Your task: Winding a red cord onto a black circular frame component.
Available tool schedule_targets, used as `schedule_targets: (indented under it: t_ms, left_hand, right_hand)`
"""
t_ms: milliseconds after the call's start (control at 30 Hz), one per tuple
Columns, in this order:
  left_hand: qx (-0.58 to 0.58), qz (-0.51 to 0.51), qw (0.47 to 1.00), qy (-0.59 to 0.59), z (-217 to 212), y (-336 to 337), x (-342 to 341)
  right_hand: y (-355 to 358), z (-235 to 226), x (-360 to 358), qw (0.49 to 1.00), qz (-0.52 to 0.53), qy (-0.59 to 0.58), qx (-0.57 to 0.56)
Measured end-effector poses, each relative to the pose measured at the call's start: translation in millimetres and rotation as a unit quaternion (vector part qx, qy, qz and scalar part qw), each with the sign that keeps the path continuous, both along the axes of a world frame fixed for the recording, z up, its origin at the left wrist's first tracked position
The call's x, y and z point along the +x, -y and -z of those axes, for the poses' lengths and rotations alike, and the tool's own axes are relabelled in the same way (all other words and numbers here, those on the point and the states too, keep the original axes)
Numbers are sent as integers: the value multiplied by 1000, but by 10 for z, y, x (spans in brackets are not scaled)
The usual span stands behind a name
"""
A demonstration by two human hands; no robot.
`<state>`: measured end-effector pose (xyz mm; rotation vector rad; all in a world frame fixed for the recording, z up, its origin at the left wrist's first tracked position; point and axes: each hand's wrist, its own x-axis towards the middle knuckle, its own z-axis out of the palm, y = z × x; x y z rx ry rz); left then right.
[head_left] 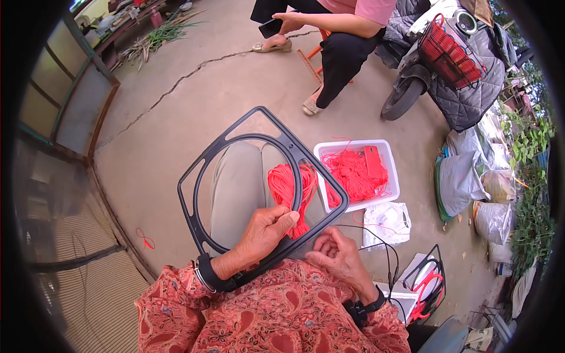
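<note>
Left hand [263,234]: grip closed on black squarish plastic ring-frame [290,143]. Right hand [342,259]: half-curled beside it, can't tell if holding anything. Red cord bundle [281,181] on lap [238,188].

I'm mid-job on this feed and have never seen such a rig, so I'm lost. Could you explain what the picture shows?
There's no machine here: these are a person's own bare hands. The single picture comes from a wide fisheye camera on their head, looking down, so straight edges bend near the rim. Picture left is the person's left.

The left hand grips a black frame with a large round opening. The right hand, fingers curled, is by its lower right corner; I can't tell whether it holds anything. Beneath the frame, over the lap, is a red cord bundle.

On the floor to the right are a white tub of loose red cord and a white bag. Someone else sits ahead, holding a phone.
</note>
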<state>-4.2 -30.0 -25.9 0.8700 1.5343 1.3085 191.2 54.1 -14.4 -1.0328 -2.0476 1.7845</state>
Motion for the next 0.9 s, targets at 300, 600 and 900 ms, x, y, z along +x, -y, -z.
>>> schedule_targets:
  t_ms: [300, 600, 900]
  left_hand:
    - [-6, -22, 999, 23, -186, 5, 0]
    - [-13, -16, 999, -37, -79, -30, 55]
    - [1, -61, 996, -59, 137, -87, 69]
  right_hand:
    - [-187, 132, -198, 983, -17, -50, 177]
    - [-514, 429, -243, 962, 70, -137, -226]
    - [-660, 482, -80, 924, 288, -215, -129]
